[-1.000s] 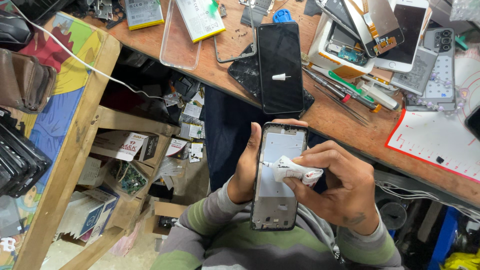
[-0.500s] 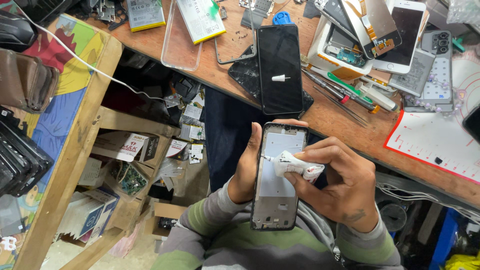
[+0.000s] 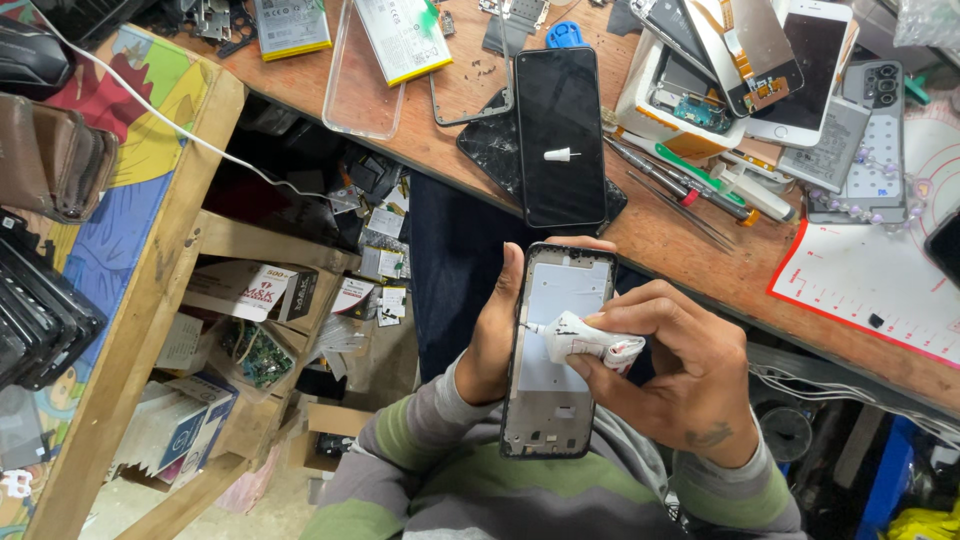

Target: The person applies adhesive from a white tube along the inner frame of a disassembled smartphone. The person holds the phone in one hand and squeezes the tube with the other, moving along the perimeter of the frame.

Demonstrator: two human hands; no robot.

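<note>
The left hand (image 3: 492,335) wraps its fingers around the edge of a phone frame (image 3: 553,350), holding it upright over the person's lap, just below the wooden bench (image 3: 700,240). The right hand (image 3: 670,380) pinches a small white tube (image 3: 590,343), crumpled at its end, with its nozzle apparently touching the frame's left rim. On the bench above lies a dark phone (image 3: 560,135) with a white cap (image 3: 560,155) resting on its screen.

A worn brown wooden tabletop (image 3: 700,250) is seen at the far right; a cluttered pale wooden shelf unit (image 3: 190,290) stands left, above a dusty floor (image 3: 120,510).
</note>
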